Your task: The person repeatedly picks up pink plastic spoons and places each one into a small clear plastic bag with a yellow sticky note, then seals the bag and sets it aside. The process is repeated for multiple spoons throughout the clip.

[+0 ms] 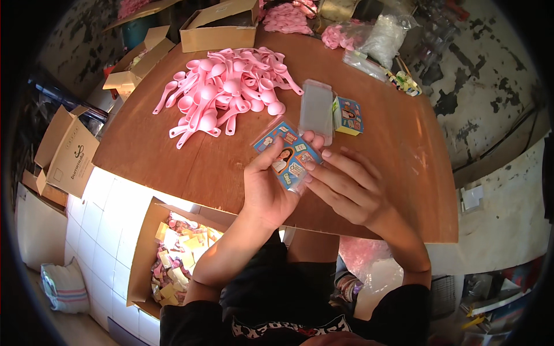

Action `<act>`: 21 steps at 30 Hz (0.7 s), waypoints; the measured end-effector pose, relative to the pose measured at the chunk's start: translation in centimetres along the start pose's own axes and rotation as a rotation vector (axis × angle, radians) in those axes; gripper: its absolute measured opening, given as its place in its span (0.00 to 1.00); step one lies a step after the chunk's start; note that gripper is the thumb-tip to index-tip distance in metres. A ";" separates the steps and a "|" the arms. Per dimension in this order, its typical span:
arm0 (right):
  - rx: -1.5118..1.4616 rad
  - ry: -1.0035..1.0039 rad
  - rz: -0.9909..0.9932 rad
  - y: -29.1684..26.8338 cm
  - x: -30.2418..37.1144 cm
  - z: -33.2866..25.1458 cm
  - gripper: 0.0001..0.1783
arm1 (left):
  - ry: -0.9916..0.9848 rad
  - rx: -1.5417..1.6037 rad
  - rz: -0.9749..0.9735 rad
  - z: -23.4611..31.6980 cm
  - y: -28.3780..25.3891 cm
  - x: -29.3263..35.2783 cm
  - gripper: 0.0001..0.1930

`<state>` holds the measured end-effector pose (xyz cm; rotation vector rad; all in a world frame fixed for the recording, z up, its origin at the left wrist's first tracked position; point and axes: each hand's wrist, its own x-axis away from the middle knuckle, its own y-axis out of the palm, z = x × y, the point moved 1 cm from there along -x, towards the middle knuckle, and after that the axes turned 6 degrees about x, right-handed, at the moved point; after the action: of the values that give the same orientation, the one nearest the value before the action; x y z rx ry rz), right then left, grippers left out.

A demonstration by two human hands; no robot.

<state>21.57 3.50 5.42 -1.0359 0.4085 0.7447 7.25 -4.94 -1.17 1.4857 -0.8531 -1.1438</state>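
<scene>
- Both forearms bare, no sleeves, watch or rings
- Black top w/ white patterned band across front
- Left hand [266, 193], right hand [346, 187]: no gloves

Small packing workshop: wooden desk [375, 190] heaped with pink plastic spoons [228, 86], open cardboard boxes [219, 26] around desk, peeling walls.

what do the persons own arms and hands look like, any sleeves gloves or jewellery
Both arms are bare from the upper arm down. The left hand and the right hand wear no gloves, and no rings, watch or bracelets show. The fingernails are short and plain. Short black sleeves show at the lower edge, part of a black top with a white patterned band across the chest.
</scene>
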 end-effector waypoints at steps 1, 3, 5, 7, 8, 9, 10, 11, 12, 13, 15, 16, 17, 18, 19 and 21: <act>0.011 -0.017 -0.034 0.2 0.6 -0.2 0.11 | -0.105 0.062 -0.040 0.4 -0.2 -0.2 0.19; 0.009 -0.015 -0.058 -0.4 1.0 -0.5 0.11 | 0.049 -0.048 0.093 0.0 -0.2 -0.3 0.19; 0.009 -0.008 -0.085 -0.6 1.5 -0.5 0.10 | 0.212 -0.143 0.233 0.2 0.0 -0.2 0.22; 0.007 0.045 0.056 -0.6 2.2 -0.4 0.10 | 0.255 -0.161 0.242 0.5 0.2 -0.4 0.22; 0.004 0.047 0.055 -0.5 2.4 -0.7 0.10 | 0.297 -0.180 0.248 0.6 0.3 -0.4 0.22; -0.186 0.325 0.093 -0.3 2.6 -0.9 0.09 | 0.322 -0.196 0.230 0.6 0.3 -0.4 0.22; -0.377 0.604 0.129 0.0 2.9 -1.1 0.09 | 0.320 -0.197 0.234 0.5 0.3 -0.4 0.22; -0.567 0.786 0.017 0.3 3.0 -1.4 0.09 | 0.350 -0.232 0.251 0.2 0.4 -0.4 0.22; -0.931 0.958 -0.107 1.0 3.2 -1.7 0.10 | 0.379 -0.267 0.267 -0.1 0.4 -0.3 0.22; -1.176 1.061 -0.094 1.8 3.6 -2.1 0.12 | 0.371 -0.270 0.268 -0.3 0.3 -0.3 0.22; -1.421 1.163 -0.068 2.2 3.5 -2.3 0.14 | 0.345 -0.240 0.223 -0.9 0.0 -0.2 0.22; -1.520 1.189 -0.113 2.0 2.9 -2.2 0.15 | 0.344 -0.241 0.227 -0.9 -0.1 -0.1 0.22; -1.618 1.212 -0.160 2.0 2.6 -2.2 0.16 | 0.339 -0.251 0.238 -0.9 -0.2 0.0 0.22; -1.621 1.215 -0.160 2.2 2.5 -2.3 0.16 | 0.334 -0.261 0.249 -0.9 -0.3 0.2 0.22; -1.636 1.220 -0.146 2.2 2.5 -2.3 0.17 | 0.331 -0.262 0.251 -1.1 -0.3 0.2 0.22; -1.651 1.228 -0.132 2.5 2.7 -2.4 0.18 | 0.337 -0.276 0.267 -1.6 -0.3 0.3 0.23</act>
<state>21.67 3.14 1.05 -3.0621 0.7388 0.0601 8.83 -4.69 -1.51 1.2466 -0.6100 -0.7517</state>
